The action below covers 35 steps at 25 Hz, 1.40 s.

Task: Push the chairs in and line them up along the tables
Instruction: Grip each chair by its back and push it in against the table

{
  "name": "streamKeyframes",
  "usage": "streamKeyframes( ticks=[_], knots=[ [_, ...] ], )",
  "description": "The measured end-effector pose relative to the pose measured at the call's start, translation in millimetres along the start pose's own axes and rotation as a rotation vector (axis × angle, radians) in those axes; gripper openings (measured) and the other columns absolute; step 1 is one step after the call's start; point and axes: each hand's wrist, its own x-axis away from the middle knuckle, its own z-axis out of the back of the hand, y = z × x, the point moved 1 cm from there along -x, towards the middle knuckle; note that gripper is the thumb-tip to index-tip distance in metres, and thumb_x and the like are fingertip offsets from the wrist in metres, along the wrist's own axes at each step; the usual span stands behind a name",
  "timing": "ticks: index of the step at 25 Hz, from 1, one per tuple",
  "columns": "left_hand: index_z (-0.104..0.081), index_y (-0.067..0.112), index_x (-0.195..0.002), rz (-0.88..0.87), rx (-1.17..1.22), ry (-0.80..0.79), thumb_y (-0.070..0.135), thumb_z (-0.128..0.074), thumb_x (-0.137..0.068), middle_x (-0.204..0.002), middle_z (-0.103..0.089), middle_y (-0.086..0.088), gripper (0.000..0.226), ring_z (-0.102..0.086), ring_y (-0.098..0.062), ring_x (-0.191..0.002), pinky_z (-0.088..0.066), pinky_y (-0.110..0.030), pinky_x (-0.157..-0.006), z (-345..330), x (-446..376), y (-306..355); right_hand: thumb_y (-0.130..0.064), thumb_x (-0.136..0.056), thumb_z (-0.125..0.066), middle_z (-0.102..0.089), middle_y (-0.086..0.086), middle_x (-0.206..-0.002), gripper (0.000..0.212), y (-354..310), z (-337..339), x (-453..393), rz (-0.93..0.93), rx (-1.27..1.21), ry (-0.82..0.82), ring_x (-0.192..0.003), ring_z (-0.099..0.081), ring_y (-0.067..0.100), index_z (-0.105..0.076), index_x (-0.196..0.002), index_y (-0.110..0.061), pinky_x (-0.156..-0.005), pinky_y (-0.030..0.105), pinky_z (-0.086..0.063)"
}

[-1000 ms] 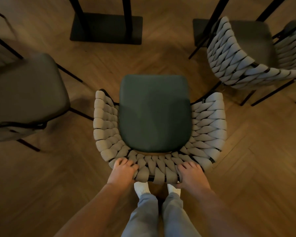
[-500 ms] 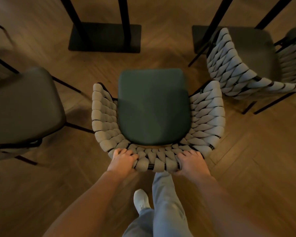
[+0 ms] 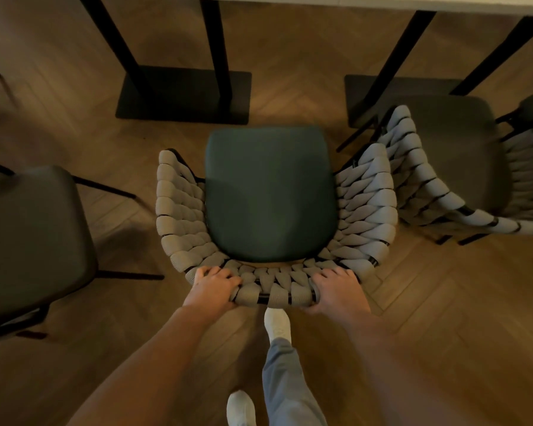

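Table (image 3: pixel 382 3) edge along the top, seat front not under it yet. Middle chair (image 3: pixel 271 195) mid-push, close beside the right chair (image 3: pixel 450 167). Left hand (image 3: pixel 213 285) and right hand (image 3: pixel 339 289) each grip the woven backrest rim. Next: push straight forward, keep it square. No containers in view

1. Warm, dim indoor light is tinting the wooden floor (image 3: pixel 443 302) amber-brown around the middle chair (image 3: pixel 271 195).
2. The tabletop (image 3: pixel 382 3) beyond the chair is showing as a pale strip, the brightest part of the view.
3. Soft shadows are pooling left of the chair and under the tabletop.
4. A faint sheen is lying on the chair's green seat.
5. The wide lens is bowing lines toward the edges; the table legs (image 3: pixel 216 47) are splaying outward.
6. Slight blur is softening the forearms nearest the camera.
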Motion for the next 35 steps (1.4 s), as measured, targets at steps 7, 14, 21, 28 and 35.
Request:
streamKeyframes(
  ticks=[7, 14, 21, 28, 35],
  knots=[
    [-0.047, 0.041, -0.145, -0.008, -0.018, 0.007, 0.048, -0.058, -0.098, -0.147, -0.046, 0.009, 0.049, -0.038, -0.019, -0.139, -0.016, -0.044, -0.118, 54, -71, -15, -0.078, -0.074, -0.064, -0.062, -0.011, -0.125, 0.067, 27, 44, -69, -0.018, -0.014, 0.057, -0.124, -0.049, 0.017, -0.060, -0.125, -0.034, -0.112, 0.042, -0.032],
    [-0.046, 0.041, -0.144, -0.027, -0.040, 0.004, 0.050, -0.058, -0.097, -0.148, -0.045, 0.010, 0.049, -0.038, -0.018, -0.140, -0.016, -0.044, -0.117, 81, -101, -19, -0.083, -0.074, -0.057, -0.061, -0.009, -0.125, 0.072, 43, 64, -100, -0.016, 0.006, 0.040, -0.125, -0.048, 0.018, -0.060, -0.126, -0.032, -0.112, 0.042, -0.032],
    [-0.050, 0.041, -0.140, -0.062, -0.073, 0.034, 0.057, -0.059, -0.094, -0.144, -0.050, 0.010, 0.049, -0.041, -0.019, -0.138, -0.019, -0.047, -0.117, 103, -128, -25, -0.082, -0.075, -0.059, -0.061, -0.007, -0.127, 0.072, 52, 80, -125, -0.044, 0.003, 0.068, -0.125, -0.049, 0.019, -0.061, -0.126, -0.031, -0.109, 0.041, -0.035],
    [-0.046, 0.036, -0.145, -0.070, -0.026, 0.039, 0.066, -0.062, -0.088, -0.146, -0.049, 0.006, 0.066, -0.040, -0.021, -0.140, -0.017, -0.046, -0.122, 110, -122, -22, -0.082, -0.073, -0.062, -0.058, -0.003, -0.134, 0.080, 49, 88, -125, -0.066, -0.064, -0.056, -0.130, -0.046, 0.022, -0.056, -0.133, -0.029, -0.116, 0.045, -0.031],
    [-0.048, 0.028, -0.147, 0.114, 0.547, 0.217, 0.064, -0.052, -0.097, -0.148, -0.047, 0.002, 0.062, -0.047, -0.020, -0.136, -0.042, -0.040, -0.113, 139, -34, -27, -0.070, -0.095, -0.044, -0.063, 0.002, -0.127, 0.063, 2, 128, -97, -0.124, -0.195, -0.104, -0.118, -0.057, 0.022, -0.059, -0.133, -0.022, -0.097, 0.040, -0.048]
  ],
)
